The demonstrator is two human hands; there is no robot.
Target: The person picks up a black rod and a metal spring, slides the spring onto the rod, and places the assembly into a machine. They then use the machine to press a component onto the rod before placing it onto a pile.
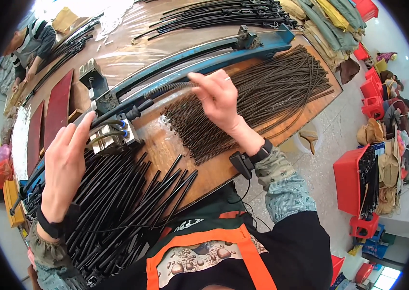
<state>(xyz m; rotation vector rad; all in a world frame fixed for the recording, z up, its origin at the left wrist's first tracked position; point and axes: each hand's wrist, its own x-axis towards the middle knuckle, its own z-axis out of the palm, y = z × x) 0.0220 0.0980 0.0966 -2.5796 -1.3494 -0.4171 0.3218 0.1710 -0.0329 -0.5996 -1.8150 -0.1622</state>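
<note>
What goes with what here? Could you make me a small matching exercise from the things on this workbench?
Things:
1. coiled springs
2. black tubes
3. long metal jig
4. red plastic crate

Descriptions:
A. blue, running across the table
B. on the floor, on the right
C. piled under the left hand
D. dark brown, fanned out behind the right hand

Pairs: 1-D, 2-C, 3-A, 4-B
</note>
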